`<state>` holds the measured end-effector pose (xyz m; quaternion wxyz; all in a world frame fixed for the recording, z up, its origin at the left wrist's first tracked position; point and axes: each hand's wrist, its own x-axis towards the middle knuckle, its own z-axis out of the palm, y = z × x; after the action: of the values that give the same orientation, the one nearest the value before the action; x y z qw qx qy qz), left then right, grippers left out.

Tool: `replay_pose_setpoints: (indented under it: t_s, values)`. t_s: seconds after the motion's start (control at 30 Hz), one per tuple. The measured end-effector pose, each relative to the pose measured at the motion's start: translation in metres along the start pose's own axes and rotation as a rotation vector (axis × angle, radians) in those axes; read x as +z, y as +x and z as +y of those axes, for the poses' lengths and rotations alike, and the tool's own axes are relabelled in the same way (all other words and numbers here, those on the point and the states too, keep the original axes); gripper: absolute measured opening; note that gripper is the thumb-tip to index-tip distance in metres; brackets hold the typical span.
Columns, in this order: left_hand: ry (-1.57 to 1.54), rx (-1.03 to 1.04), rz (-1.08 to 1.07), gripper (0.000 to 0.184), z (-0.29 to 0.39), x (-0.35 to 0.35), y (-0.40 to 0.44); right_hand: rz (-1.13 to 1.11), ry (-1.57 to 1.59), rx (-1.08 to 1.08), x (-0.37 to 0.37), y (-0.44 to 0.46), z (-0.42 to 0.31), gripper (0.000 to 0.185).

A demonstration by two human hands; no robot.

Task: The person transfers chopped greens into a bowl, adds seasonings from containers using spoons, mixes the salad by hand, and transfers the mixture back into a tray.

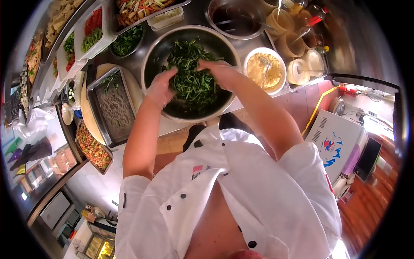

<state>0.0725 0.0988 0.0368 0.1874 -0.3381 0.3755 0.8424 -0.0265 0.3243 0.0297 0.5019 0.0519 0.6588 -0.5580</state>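
A large steel bowl holds a heap of chopped dark green leafy vegetables. My left hand, in what looks like a thin clear glove, is in the bowl at the left side of the heap. From the right, my right hand, gloved alike, reaches over the rim. Both hands hold greens between them, thumbs on top; the other fingers are mostly hidden under the leaves.
Right of the bowl stands a white bowl of minced pale food with a spoon. A pot of dark sauce sits behind it. At left are a metal tray and a tray of mixed diced food. Sauce tubs stand at far right.
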Motion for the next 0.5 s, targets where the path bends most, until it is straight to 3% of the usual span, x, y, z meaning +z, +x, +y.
replay_pose_setpoints:
  t_s: [0.1,0.13,0.23,0.3,0.37,0.4,0.47,0.5]
  values:
    - [-0.031,-0.206,0.359,0.060,-0.049,-0.030,0.014,-0.035,0.720,0.315,0.004,-0.023,0.012,0.048]
    - [-0.073,-0.306,0.490,0.060,-0.077,-0.038,0.027,0.015,0.629,0.420,0.018,-0.032,0.008,0.055]
    - [-0.247,-0.180,0.221,0.058,-0.126,-0.030,0.048,-0.017,0.643,0.313,0.060,-0.012,0.049,0.055]
    - [-0.316,-0.080,0.103,0.057,-0.127,-0.020,0.054,-0.064,0.551,0.164,0.065,0.000,0.054,0.065]
    - [-0.018,0.233,0.361,0.051,-0.101,0.020,0.013,-0.022,0.414,0.044,0.061,0.007,0.065,0.072]
    - [-0.021,0.230,0.365,0.051,-0.099,0.019,0.011,0.019,0.323,0.046,0.057,0.013,0.065,0.079]
    - [0.207,0.484,0.423,0.046,-0.074,0.021,0.016,0.058,0.224,0.045,0.051,0.014,0.048,0.086]
    - [0.345,0.469,0.481,0.058,-0.058,0.023,0.014,0.135,0.083,0.080,0.049,0.007,0.031,0.092]
